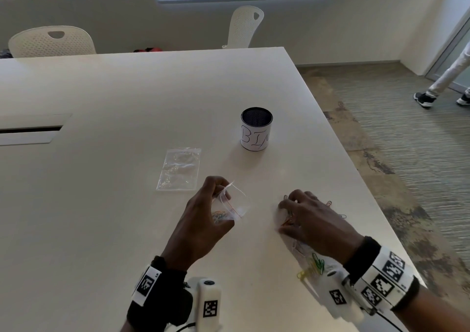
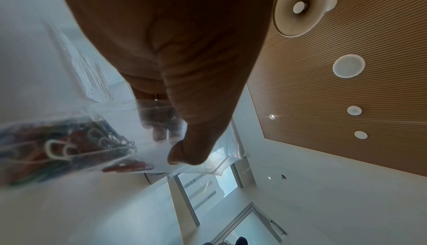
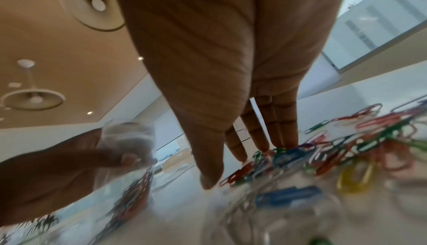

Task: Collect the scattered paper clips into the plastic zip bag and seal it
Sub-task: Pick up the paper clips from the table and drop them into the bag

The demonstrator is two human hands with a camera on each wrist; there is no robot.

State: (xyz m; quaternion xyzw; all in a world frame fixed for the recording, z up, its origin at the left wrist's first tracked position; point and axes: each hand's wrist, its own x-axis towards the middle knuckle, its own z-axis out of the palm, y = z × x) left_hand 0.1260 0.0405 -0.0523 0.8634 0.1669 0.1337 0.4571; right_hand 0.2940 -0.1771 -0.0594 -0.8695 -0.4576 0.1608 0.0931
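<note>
My left hand (image 1: 216,197) holds a small clear zip bag (image 1: 235,208) just above the table, thumb and fingers pinching its mouth. Several coloured paper clips (image 2: 57,148) lie in the bag's bottom; the thumb (image 2: 184,150) presses the plastic (image 2: 129,130) near the red seal strip. To the right, my right hand (image 1: 295,212) is palm down over a loose pile of coloured paper clips (image 1: 316,265). In the right wrist view its straight fingers (image 3: 284,132) touch the clips (image 3: 360,139) on the tabletop, and the bag (image 3: 129,157) shows at the left.
A second clear zip bag (image 1: 179,169) lies flat beyond my left hand. A black mesh cup (image 1: 256,129) with a white label stands further back. The table's right edge (image 1: 361,179) runs close to the clip pile. Legs of a person (image 1: 445,77) stand far right.
</note>
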